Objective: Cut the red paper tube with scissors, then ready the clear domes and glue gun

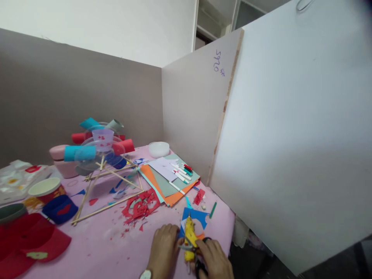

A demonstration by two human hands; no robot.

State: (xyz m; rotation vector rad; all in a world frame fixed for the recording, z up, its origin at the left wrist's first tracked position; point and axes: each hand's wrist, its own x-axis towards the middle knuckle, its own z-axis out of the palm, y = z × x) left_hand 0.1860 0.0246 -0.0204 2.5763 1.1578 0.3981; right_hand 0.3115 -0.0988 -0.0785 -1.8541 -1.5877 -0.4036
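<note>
Red cap [35,236] at the far left of the pink-covered desk [110,248], just beside a blue band [59,211] marked with a red heart. Rightward, thin wooden sticks [109,207] forming a frame below clear plastic discs [87,164] and coloured paper tubes [80,153]. Next, a heap of red paper scraps [141,205], then stacked coloured sheets [168,188] with felt pens [180,176] on top. Nearer, left hand [165,248] with fingers bent, tips just beside the blades; cannot tell whether pinching anything or merely resting. Back turned up, forearm reaching in from the bottom edge, watch [145,274] at the wrist. Between both hands, yellow glue gun [190,228] lying lengthwise, upper part over a cut blue card [201,216], nozzle pointing away. Across it in view, scissors [191,248] with blades aimed left. Then right hand [215,255], grip closed around the black handles, fingers curled, back up, angled inward. Farther off, near the desk's right edge, short green stick [213,209].
</note>
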